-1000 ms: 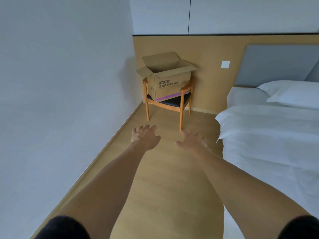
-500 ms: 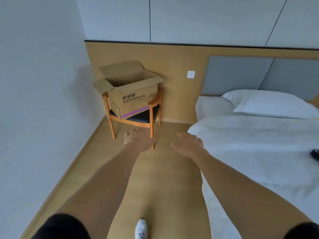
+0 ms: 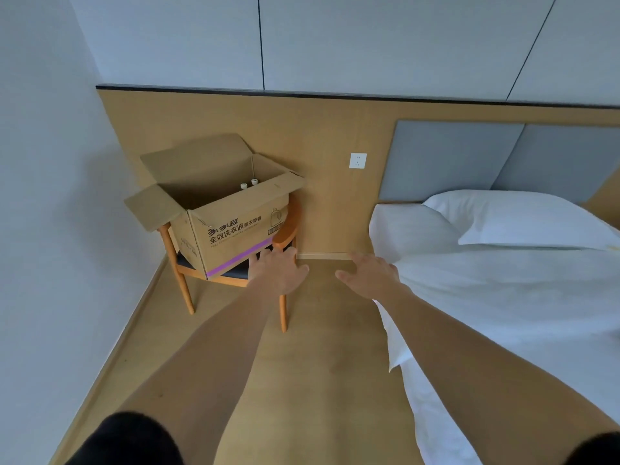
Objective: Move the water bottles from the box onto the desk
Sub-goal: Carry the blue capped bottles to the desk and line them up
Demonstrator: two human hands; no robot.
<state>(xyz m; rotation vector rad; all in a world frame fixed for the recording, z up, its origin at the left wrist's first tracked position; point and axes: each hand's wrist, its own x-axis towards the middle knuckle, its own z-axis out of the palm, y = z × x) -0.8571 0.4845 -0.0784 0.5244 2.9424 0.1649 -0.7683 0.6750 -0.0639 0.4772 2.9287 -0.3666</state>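
Closer now, both arms out — left hand [image 3: 280, 271] and right hand [image 3: 370, 275] spread, empty; bottles [image 3: 249, 183] upright in box [image 3: 235, 229] on chair [image 3: 285, 226] — careless reach could tip it

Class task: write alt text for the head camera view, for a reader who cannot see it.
Two bare arms reach forward, left hand and right hand open, toward an open cardboard box on a wooden chair. Two white bottle caps show inside. A white bed lies right.
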